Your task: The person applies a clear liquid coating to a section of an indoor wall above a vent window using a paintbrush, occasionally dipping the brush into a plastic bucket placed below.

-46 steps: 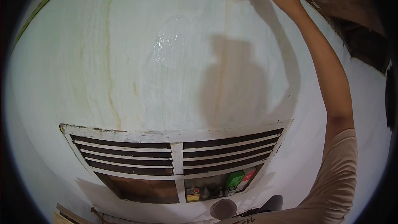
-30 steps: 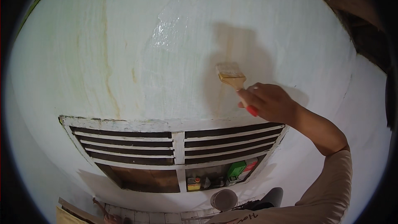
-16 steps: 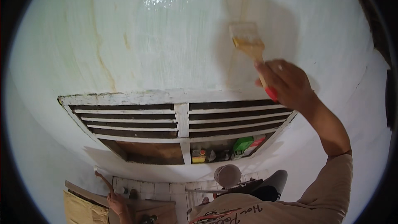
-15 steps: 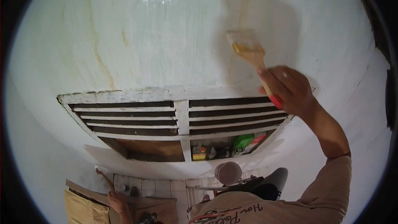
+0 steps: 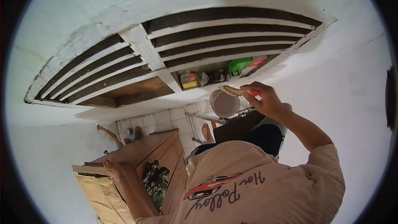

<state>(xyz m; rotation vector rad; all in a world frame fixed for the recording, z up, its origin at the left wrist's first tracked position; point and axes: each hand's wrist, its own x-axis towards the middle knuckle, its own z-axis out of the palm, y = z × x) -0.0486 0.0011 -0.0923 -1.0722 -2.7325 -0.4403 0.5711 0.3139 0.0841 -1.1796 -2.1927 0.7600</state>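
Note:
My right hand [image 5: 266,99] grips a flat paintbrush [image 5: 233,91] by its red-tipped wooden handle. The bristles point left, just above the rim of a pale bucket [image 5: 213,103]. Whether they touch the bucket, I cannot tell. At the lower left, my left hand [image 5: 112,169] has its fingers curled over the edge of a brown wooden cabinet [image 5: 137,149]. A camouflage cloth [image 5: 155,181] lies on the cabinet beside my left forearm.
A white-slatted vent frame [image 5: 154,56] crosses the wall, with bottles and a green box [image 5: 239,64] in its lower opening. A metal ladder [image 5: 198,120] stands below me by the bucket. Another person's arm [image 5: 110,133] reaches to the wall at left.
My right hand has brought the paintbrush down from the upper wall to the bucket. The view has tilted lower, showing more of the cabinet, the ladder and my shirt.

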